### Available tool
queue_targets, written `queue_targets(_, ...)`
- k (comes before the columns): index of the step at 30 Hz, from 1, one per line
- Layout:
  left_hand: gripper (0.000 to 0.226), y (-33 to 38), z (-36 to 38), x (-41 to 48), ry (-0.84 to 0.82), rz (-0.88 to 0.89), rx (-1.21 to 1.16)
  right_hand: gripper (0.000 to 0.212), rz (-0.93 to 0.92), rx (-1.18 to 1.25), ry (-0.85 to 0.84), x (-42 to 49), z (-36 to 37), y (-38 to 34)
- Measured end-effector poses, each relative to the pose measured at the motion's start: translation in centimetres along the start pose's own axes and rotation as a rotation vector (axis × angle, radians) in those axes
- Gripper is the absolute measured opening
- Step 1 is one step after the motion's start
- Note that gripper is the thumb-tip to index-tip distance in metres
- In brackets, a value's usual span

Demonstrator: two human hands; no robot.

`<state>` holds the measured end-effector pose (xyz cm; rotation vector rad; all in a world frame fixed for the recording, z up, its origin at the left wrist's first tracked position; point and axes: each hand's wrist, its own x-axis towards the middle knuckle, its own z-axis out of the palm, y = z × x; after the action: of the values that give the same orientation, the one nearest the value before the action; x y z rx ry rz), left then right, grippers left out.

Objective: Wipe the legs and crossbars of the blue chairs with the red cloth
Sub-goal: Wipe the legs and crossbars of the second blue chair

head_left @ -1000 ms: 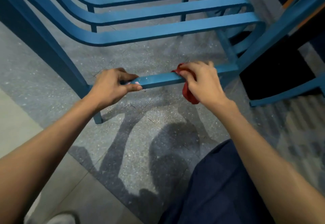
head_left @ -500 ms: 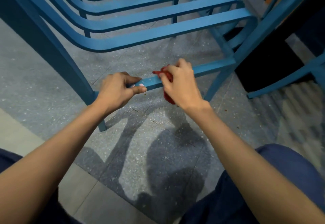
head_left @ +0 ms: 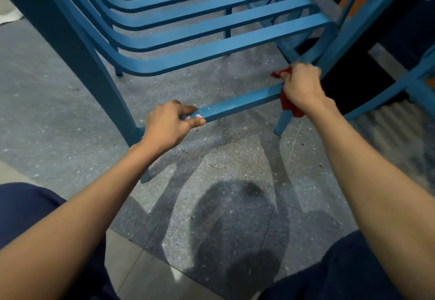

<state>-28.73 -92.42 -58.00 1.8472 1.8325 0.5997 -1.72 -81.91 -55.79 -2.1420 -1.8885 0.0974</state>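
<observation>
Gripping the cloth (head_left: 289, 105), the right hand (head_left: 302, 87) has its fingers curled round the fabric at the right end of the crossbar (head_left: 240, 103). Red folds poke out above the knuckles and hang below the heel of the hand. That end of the bar is just where it meets the right leg (head_left: 281, 124). The leg's foot stands on the floor (head_left: 211, 158) a little below the hand, and its upper run climbs up and to the right behind the knuckles.

The bar's long axis lies slantwise in the view. From the right hand it drops down and to the left to the left hand (head_left: 169, 125), which has fingers and thumb closed round the other end and holds no cloth. Between the two hands the bar is bare. Just beyond the left hand stands the left leg (head_left: 113, 111), thick and dark. Above both, the seat slats (head_left: 211, 51) curve across.

As I read it, the wipe can go two ways from here. It can run back along the slant toward the left hand, or off the bar's end onto the right leg, which lies right against the cloth hand. The left leg is well apart from the cloth, so reaching it would mean carrying the cloth the whole length of the bar.
</observation>
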Motion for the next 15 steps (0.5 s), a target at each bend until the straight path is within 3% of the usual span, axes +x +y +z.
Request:
queue_targets(4,0.051,0.0,-0.2,0.1,0.004,-0.003,0.02,0.025,-0.073,0.054,-0.025,-3.1,1.1,-3.6)
queue_targets(9,0.048,0.3,0.1,-0.4,0.007,-0.009,0.046,0.027,-0.555,0.133,-0.091,-9.6,2.1,-7.3)
queue_targets(11,0.044,0.4,0.1,-0.5,0.009,-0.001,0.05,0.027,-0.665,0.157,-0.107,-10.3,2.1,-6.1)
queue_targets(15,0.038,0.2,-0.2,-1.5,0.007,0.104,0.075,0.029,-0.498,0.108,-0.032,-7.7,1.8,-2.9)
